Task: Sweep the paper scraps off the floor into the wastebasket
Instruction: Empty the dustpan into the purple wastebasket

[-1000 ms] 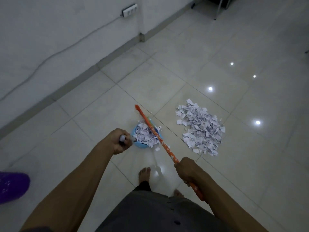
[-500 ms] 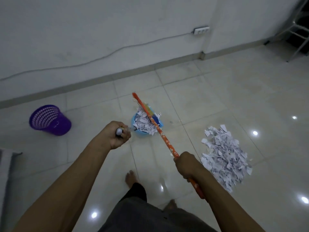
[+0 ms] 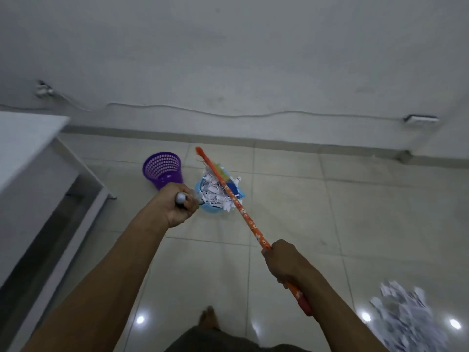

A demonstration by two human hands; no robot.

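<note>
My left hand (image 3: pixel 179 205) grips the white-tipped handle of a blue dustpan (image 3: pixel 210 208), which is heaped with white paper scraps (image 3: pixel 215 194). My right hand (image 3: pixel 281 260) grips the orange flowered broom handle (image 3: pixel 243 212); the broom's head lies across the loaded dustpan. A purple mesh wastebasket (image 3: pixel 162 168) stands upright on the floor just left of the dustpan, beyond my left hand. A larger heap of paper scraps (image 3: pixel 406 318) lies blurred on the tiles at the lower right.
A white table (image 3: pixel 28 138) with a leg (image 3: pixel 101 181) fills the left side, close to the wastebasket. A wall with a skirting board (image 3: pixel 279 144), a cable and a power strip (image 3: pixel 420 119) runs behind. My bare foot (image 3: pixel 209 317) stands on the tiles.
The view has swung left: the wastebasket now sits beside the dustpan, the table has come into view, and the big scrap heap has slid to the lower right. Both hands keep their holds.
</note>
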